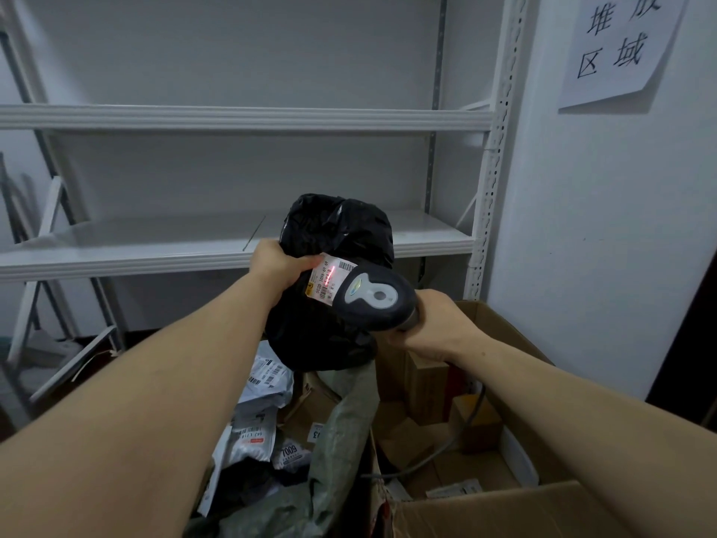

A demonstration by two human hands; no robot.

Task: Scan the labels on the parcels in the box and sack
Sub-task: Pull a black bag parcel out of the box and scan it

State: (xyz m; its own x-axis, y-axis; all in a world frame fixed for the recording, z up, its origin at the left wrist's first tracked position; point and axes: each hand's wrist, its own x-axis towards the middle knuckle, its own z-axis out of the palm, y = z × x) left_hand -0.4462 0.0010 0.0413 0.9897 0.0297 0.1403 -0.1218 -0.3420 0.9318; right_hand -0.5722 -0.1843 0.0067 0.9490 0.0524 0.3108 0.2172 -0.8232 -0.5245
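Observation:
My left hand grips a black plastic-wrapped parcel held up in front of the shelf, thumb at the edge of its white label. A red scan line glows on the label. My right hand grips the handle of a dark grey barcode scanner, whose head points at the label from the right. Below, a green sack holds several grey and white bagged parcels, and a large cardboard box on the right holds small brown cartons.
White metal shelving stands behind the parcel, its shelves bare. A paper sign hangs on the white wall at the right. The scanner's cable trails down into the cardboard box. Loose metal shelf parts lie on the floor at the left.

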